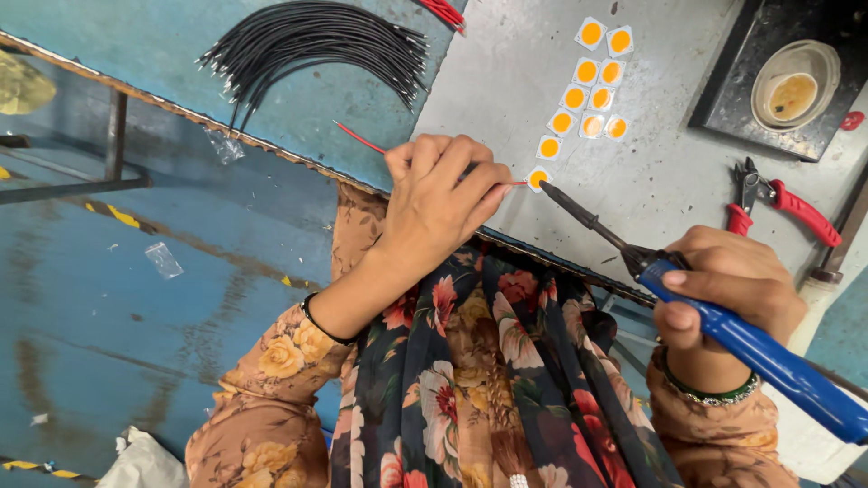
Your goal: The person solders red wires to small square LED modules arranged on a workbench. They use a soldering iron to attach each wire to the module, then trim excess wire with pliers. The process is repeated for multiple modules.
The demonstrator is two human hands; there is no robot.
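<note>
Far left: blue floor (108,298) w/ a scrap of clear plastic (164,259) lying on it. Up top, a bundle of black wires (316,41) lies on the blue part of the worktop (298,117), a few red wires (443,11) just beyond it at the top edge. Your left hand (438,203) sits at the worktop's front edge, grip pinched together on a thin red wire (362,138); the wire's far end sticks out up-left, its near end reaches to the small yellow-centred square chip (538,177). More chips of the same kind (588,86) run in a loose double row up-right on the grey surface, apart from the one you're working. Your right hand (728,289) has its grip clamped round the blue handle of a soldering iron (633,248); the tip touches or sits just at the near chip, can't tell which. Red-handled pliers (782,203) lie right of the iron, near your rt hand. Top right: round cup w/ brownish residue (796,86) on a dark tray (723,99).
</note>
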